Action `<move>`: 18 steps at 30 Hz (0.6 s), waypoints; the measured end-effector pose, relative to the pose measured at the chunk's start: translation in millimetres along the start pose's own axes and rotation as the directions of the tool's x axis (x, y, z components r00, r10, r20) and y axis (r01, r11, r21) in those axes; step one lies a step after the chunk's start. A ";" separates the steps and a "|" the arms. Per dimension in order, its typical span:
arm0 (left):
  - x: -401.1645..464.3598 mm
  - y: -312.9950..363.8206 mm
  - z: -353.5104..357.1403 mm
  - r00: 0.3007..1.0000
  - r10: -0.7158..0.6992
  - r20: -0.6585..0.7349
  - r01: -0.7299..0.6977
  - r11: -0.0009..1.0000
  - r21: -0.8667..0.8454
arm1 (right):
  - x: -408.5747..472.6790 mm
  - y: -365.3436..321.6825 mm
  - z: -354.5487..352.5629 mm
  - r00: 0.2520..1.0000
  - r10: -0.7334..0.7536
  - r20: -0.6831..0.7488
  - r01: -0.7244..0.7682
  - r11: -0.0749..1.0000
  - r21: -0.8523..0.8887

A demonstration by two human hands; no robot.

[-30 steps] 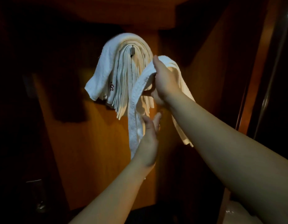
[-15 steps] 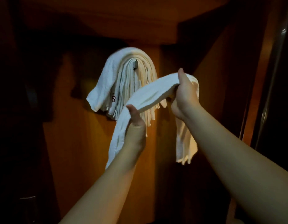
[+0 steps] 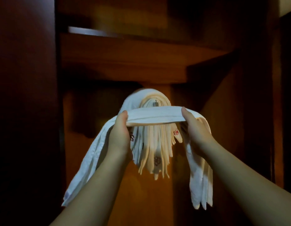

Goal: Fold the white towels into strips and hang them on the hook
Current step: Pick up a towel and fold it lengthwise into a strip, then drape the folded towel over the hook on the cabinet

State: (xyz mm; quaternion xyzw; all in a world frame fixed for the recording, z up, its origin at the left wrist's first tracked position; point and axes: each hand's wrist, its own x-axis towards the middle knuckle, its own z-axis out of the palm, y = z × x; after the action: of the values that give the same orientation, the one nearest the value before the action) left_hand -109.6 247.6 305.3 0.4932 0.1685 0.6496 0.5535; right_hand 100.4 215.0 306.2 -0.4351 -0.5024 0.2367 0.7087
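A white towel folded into a strip stretches level between my two hands, its ends drooping down on either side. My left hand grips it left of the middle, thumb on top. My right hand grips it on the right the same way. Behind the strip, several folded white towels with red marks hang in a bundle over a small metal hook on the wooden wall. The strip is held in front of the bundle, just below the hook.
A wooden shelf juts out above the hook. Dark wooden panels close in on the left and right. The wooden back wall behind the bundle is lit orange.
My left hand rose and moved left, my right hand dropped slightly, so the strip went from slanting to level. The view tilted upward and the bundle now sits lower in the picture.
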 end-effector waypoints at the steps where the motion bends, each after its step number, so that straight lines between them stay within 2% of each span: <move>1: 6.7 4.6 -1.5 1.000 0.011 -0.008 -0.011 1.000 -0.003 | 1.4 -3.5 7.4 1.000 -0.008 -0.023 0.008 1.000 0.004; 3: 20.6 11.6 -3.6 0.999 0.036 -0.025 -0.036 0.999 -0.002 | 7.9 -8.1 21.6 0.996 -0.041 -0.076 0.040 0.999 -0.019; 7: 50.0 18.1 -2.4 0.988 0.125 -0.092 -0.121 0.992 0.039 | 26.0 -21.7 41.7 0.985 -0.048 -0.165 0.016 0.981 -0.193; 11: 81.1 15.5 2.1 0.980 0.171 -0.103 -0.177 0.983 -0.054 | 65.9 -36.4 41.9 0.975 -0.122 -0.188 0.056 0.945 -0.321; 14: 101.3 18.1 5.3 0.987 0.157 0.015 -0.155 0.985 -0.080 | 103.3 -44.3 37.9 0.974 -0.106 -0.202 0.029 0.936 -0.350; 16: 121.1 25.1 8.7 0.974 0.167 0.155 -0.155 0.985 -0.081 | 130.3 -47.4 35.4 0.977 -0.106 -0.187 0.036 0.939 -0.343; 18: 139.7 33.9 10.3 0.951 0.121 0.285 -0.107 0.992 -0.064 | 156.9 -46.7 34.5 0.993 -0.080 -0.089 0.052 0.959 -0.280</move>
State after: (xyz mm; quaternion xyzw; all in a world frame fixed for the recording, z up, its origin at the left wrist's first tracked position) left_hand -106.0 356.7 399.3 0.5784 0.0418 0.6054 0.5452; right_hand 124.0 325.5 429.5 -0.5244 -0.5088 0.1183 0.6724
